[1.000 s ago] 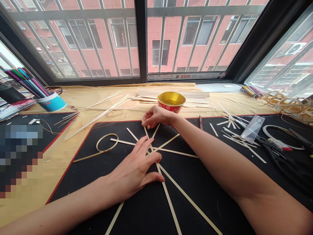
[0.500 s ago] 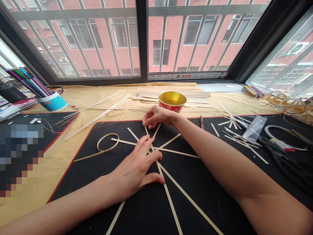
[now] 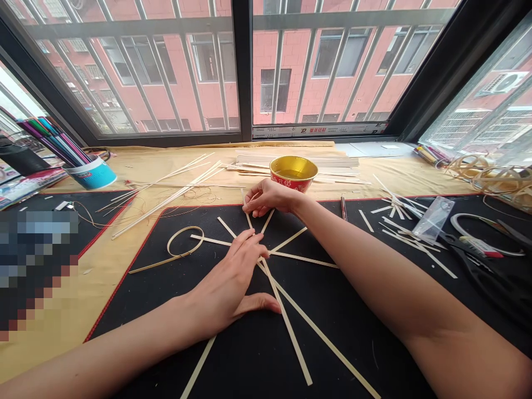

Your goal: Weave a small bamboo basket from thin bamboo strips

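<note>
Thin, pale bamboo strips [image 3: 286, 327] cross in a star on a black mat [image 3: 332, 310] with a red stitched edge. My left hand [image 3: 236, 271] lies over the crossing, its fingers stretched out and pressing on the strips, its thumb apart and beside the long strip. The crossing is partly hidden under those fingers. Farther away, my right hand [image 3: 268, 198] pinches the far end of one strip between thumb and fingers. A bamboo strip bent into a loop [image 3: 185, 228], with a straight tail, lies left of my left hand.
Behind my right hand stands a red bowl [image 3: 293, 173] with a golden inside. More strips [image 3: 174, 197] lie at the back. Short offcuts [image 3: 415, 244], a clear plastic piece [image 3: 434, 219] and black-handled tools [image 3: 469, 266] are at right. A cup of pens [image 3: 91, 173] stands at left.
The long strip has slid away from me, so its near end now shows on the mat. My left index finger has drawn in slightly. My right hand has barely moved.
</note>
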A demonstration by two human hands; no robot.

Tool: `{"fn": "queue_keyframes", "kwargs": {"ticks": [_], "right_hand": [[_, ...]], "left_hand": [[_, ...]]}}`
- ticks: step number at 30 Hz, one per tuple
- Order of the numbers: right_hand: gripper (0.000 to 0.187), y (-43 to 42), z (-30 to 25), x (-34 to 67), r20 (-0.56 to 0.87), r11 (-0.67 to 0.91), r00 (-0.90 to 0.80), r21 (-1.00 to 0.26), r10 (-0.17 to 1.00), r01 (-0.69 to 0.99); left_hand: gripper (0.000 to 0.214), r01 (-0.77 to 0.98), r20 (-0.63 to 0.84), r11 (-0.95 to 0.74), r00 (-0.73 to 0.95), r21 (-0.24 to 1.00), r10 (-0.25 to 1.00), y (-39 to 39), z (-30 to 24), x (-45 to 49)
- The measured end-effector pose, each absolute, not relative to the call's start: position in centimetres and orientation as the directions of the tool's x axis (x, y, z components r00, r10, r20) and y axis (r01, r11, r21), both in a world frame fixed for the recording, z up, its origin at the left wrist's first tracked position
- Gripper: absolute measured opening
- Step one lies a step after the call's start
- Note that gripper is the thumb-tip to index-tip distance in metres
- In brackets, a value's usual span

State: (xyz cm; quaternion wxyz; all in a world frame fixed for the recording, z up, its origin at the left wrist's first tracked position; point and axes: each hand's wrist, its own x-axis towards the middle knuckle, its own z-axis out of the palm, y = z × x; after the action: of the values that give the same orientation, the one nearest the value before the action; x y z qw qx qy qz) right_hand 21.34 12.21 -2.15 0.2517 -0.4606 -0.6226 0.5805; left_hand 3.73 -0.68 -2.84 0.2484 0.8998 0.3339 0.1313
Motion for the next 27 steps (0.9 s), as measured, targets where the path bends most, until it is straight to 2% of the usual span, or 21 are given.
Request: {"fn": "queue_keyframes", "kwargs": {"ticks": [2,7,12,27], "right_hand": [[0.022,12.33,-2.19,21.36,-0.226,-0.1,-0.451,-0.953,0.863,0.285],[0.02,12.48,-2.31,21.39,-0.23,-0.105,-0.455,-0.953,0.86,0.283],[0.017,12.25,-2.13,21.33,-0.231,-0.115,-0.446,-0.956,0.865,0.271],[0.017,11.83,-1.99,21.09,-0.212,-0.115,-0.418,-0.962,0.883,0.246]], "left_hand": [[0.054,0.524,0.094,-0.636,0.726,0.566,0.681,-0.68,-2.91,3.74],[0.038,0.528,0.067,-0.673,0.759,0.518,0.647,-0.56,-2.82,3.86],[0.039,0.553,0.051,-0.682,0.758,0.478,0.65,-0.51,-2.9,3.87],[0.037,0.559,0.045,-0.688,0.76,0.462,0.648,-0.64,-2.67,4.15]]}}
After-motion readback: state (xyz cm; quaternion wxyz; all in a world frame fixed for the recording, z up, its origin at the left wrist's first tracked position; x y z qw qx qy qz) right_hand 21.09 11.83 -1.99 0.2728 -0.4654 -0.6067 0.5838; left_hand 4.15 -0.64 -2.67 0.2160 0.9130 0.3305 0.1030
